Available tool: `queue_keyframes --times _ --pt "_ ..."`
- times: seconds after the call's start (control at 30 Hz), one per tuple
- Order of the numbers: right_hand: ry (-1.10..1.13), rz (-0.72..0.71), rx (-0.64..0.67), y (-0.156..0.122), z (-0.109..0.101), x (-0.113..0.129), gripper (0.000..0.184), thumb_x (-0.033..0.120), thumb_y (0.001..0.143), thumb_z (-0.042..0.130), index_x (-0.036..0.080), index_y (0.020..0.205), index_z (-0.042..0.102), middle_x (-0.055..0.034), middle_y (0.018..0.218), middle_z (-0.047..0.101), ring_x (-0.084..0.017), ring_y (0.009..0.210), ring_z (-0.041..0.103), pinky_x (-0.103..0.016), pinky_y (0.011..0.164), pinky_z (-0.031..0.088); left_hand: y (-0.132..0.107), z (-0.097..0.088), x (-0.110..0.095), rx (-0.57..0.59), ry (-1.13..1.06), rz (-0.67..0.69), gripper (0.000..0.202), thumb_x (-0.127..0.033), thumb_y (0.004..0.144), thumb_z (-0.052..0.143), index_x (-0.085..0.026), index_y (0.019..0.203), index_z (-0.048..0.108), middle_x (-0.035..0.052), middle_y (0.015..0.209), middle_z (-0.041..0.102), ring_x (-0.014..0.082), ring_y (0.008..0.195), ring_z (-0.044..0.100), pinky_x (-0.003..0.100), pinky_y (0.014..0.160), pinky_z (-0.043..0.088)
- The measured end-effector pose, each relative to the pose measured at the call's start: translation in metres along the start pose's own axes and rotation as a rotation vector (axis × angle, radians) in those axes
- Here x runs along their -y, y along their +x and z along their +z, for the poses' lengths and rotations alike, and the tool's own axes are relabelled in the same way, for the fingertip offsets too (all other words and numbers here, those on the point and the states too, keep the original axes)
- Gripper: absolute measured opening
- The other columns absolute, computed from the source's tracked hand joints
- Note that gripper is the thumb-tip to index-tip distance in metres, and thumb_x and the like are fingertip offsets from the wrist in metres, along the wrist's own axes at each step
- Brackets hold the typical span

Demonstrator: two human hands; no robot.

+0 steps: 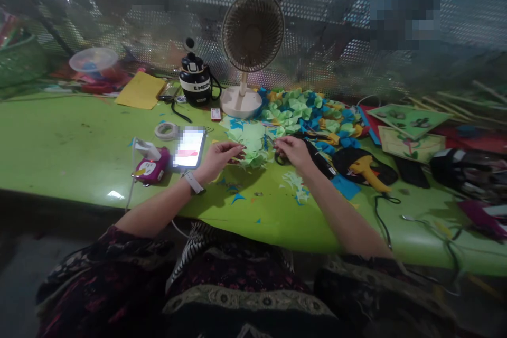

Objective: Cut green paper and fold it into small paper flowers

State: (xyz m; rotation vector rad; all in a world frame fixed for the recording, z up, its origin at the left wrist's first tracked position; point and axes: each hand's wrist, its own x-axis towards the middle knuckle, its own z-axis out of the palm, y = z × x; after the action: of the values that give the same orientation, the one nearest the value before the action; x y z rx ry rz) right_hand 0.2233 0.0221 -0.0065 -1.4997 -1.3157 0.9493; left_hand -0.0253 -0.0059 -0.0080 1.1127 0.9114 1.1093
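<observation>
Spanning the view, a green table (87,142) bears a fan (253,31) at 12 o'clock and a paper-flower heap (295,108) at 2. The left hand (222,157), at 9 o'clock of the green paper (254,134), has fingertips together; the right hand (293,150), at 3, has fingers curled. Whether either clamps anything, I cannot tell.

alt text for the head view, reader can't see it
A person's left hand and right hand are on either side of pale green paper pieces on a bright green table. Beyond are a fan and a heap of green, blue and yellow paper shapes; a lit phone is near the left hand.
</observation>
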Motion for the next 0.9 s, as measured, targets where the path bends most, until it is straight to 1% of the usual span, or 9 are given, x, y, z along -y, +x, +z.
queue_keyframes --times 0.1,0.2,0.3,0.37,0.43,0.53,0.7,0.8,0.9 --pt "-0.496 -0.114 0.076 0.01 0.006 0.006 0.02 0.038 0.079 0.066 0.019 0.084 0.07 -0.0052 0.082 0.074 -0.021 0.077 0.068 -0.032 0.073 0.05 0.003 -0.001 0.0 0.009 -0.041 -0.015 0.035 -0.041 0.072 0.081 -0.013 0.09 0.073 0.0063 0.083 0.074 0.0144 0.072 0.07 0.027 0.065 0.056" --pt "-0.869 -0.126 0.069 0.021 0.018 0.012 0.026 0.04 0.082 0.063 0.018 0.094 0.07 -0.0107 0.097 0.075 -0.027 0.092 0.068 -0.033 0.078 0.048 0.005 -0.002 0.001 0.028 -0.061 -0.025 0.035 -0.041 0.072 0.082 -0.013 0.091 0.071 0.0063 0.083 0.074 0.0147 0.073 0.07 0.028 0.066 0.057" --pt "-1.031 -0.08 0.075 0.033 0.027 0.013 0.035 0.037 0.08 0.064 0.017 0.107 0.067 -0.0142 0.104 0.074 -0.031 0.097 0.067 -0.034 0.077 0.047 0.006 -0.002 0.002 0.035 -0.065 -0.038 0.037 -0.041 0.071 0.082 -0.013 0.091 0.07 0.0064 0.083 0.074 0.0152 0.075 0.07 0.029 0.068 0.057" --pt "-1.05 -0.078 0.079 0.041 0.028 0.012 0.035 0.032 0.076 0.065 0.016 0.107 0.067 -0.0155 0.105 0.074 -0.032 0.099 0.067 -0.034 0.077 0.048 0.006 -0.002 0.002 0.045 -0.069 -0.034 0.037 -0.042 0.072 0.082 -0.013 0.092 0.07 0.0063 0.084 0.074 0.0157 0.076 0.07 0.03 0.07 0.058" --pt "-0.958 -0.065 0.055 0.047 0.025 0.011 0.03 0.028 0.071 0.068 0.016 0.098 0.069 -0.0141 0.099 0.074 -0.031 0.097 0.067 -0.034 0.077 0.049 0.007 -0.002 0.002 0.061 -0.071 -0.027 0.037 -0.042 0.073 0.081 -0.013 0.094 0.069 0.0062 0.085 0.074 0.016 0.078 0.071 0.032 0.072 0.058" --pt "-0.645 0.023 0.027 0.048 0.018 0.012 0.024 0.022 0.066 0.07 0.016 0.089 0.07 -0.0069 0.076 0.073 -0.026 0.079 0.069 -0.032 0.07 0.051 0.008 -0.003 0.002 0.066 -0.083 -0.029 0.035 -0.04 0.074 0.08 -0.012 0.093 0.07 0.0067 0.086 0.074 0.016 0.079 0.071 0.032 0.072 0.058" --pt "-0.159 0.023 0.002 0.018 0.008 0.02 0.026 0.025 0.065 0.068 0.017 0.091 0.068 -0.0006 0.067 0.066 -0.016 0.054 0.061 -0.031 0.057 0.053 0.009 -0.003 0.003 0.061 -0.106 -0.054 0.03 -0.036 0.077 0.078 -0.012 0.094 0.071 0.0093 0.089 0.076 0.0166 0.081 0.072 0.03 0.072 0.058" --pt "0.034 -0.096 0.106 -0.012 0.009 0.023 0.025 0.029 0.064 0.071 0.019 0.087 0.068 0.0022 0.066 0.063 -0.014 0.057 0.062 -0.031 0.062 0.055 0.008 -0.003 0.003 0.055 -0.104 -0.061 0.028 -0.034 0.079 0.077 -0.012 0.095 0.071 0.0101 0.093 0.076 0.0176 0.085 0.073 0.033 0.077 0.058" --pt "0.039 -0.148 0.241 -0.037 0.017 0.024 0.024 0.035 0.069 0.071 0.019 0.086 0.068 0.0007 0.068 0.064 -0.015 0.058 0.062 -0.032 0.062 0.056 0.007 -0.002 0.005 0.056 -0.104 -0.057 0.027 -0.033 0.079 0.078 -0.013 0.096 0.073 0.0105 0.097 0.077 0.018 0.089 0.073 0.033 0.081 0.057"
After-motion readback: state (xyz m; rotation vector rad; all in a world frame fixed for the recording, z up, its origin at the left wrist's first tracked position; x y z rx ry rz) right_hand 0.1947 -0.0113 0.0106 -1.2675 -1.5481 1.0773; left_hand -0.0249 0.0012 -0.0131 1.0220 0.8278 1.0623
